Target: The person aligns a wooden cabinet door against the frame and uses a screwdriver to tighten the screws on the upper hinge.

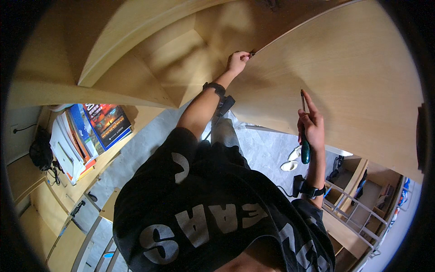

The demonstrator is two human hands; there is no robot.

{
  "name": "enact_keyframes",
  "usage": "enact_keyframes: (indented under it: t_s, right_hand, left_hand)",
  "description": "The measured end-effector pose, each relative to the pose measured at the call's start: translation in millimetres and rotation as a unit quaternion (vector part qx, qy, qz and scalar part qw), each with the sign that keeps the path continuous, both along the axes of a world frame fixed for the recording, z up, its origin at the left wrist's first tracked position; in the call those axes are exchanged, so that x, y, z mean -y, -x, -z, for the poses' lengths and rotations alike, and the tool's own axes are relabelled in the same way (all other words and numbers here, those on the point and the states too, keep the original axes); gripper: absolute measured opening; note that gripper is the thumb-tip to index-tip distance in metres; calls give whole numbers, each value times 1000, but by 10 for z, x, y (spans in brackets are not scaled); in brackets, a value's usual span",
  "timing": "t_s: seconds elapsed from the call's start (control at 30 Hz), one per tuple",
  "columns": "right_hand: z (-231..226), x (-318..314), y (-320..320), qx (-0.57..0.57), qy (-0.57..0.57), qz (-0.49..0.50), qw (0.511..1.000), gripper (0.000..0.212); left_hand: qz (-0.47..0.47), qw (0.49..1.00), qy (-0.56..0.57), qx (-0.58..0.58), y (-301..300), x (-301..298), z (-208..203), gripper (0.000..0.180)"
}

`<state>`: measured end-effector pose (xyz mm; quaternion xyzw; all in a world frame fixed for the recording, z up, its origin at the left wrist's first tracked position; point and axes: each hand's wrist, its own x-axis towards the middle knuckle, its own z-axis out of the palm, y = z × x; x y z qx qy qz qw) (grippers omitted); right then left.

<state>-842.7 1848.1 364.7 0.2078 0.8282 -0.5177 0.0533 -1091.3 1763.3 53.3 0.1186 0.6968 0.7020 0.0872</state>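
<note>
My right hand (311,126) is closed round a screwdriver (305,152) with a dark green handle. Its thin shaft points up along the extended index finger, in front of a broad pale wooden cabinet door (353,77). Farther up and to the left, my left hand (238,62) reaches to the door's inner edge. There its fingertips pinch a small dark metal fitting (252,54), whose exact kind is too small to tell. Behind that hand lies the open wooden cabinet interior (181,50).
Books and papers (74,140) are stacked on a wooden desk at the left, near a black bag (41,148). White shoes (290,166) rest on the grey floor (263,149). A metal bed-rail frame (358,217) and wooden shelving stand at the lower right.
</note>
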Motion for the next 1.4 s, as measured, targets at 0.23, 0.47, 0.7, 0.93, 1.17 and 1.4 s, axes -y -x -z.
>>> enact_keyframes:
  t_s: [0.23,0.47,0.7,0.93,1.17,1.4]
  right_hand:
    - [45,49,66,14,6,-12,1000,51]
    - [191,18,159,47,21,-22,998,52]
    - [408,104,415,59,65,-24,996,52]
    - [1450,127,992,34,246,36,968,57]
    - [2014,284,1366,-22,315,114,942,58]
    - [2115,404,1369,-82,324,139,932,59]
  left_hand:
    - [-42,998,21,-34,-90,-49,-124,17]
    - [-89,991,53,-89,-183,-81,-245,12]
    - [-118,979,83,-146,-247,-92,-300,11]
    - [-73,984,72,-149,-150,9,-290,13]
    - [43,985,92,-143,62,157,-341,12]
    - [57,977,125,-166,163,145,-325,13]
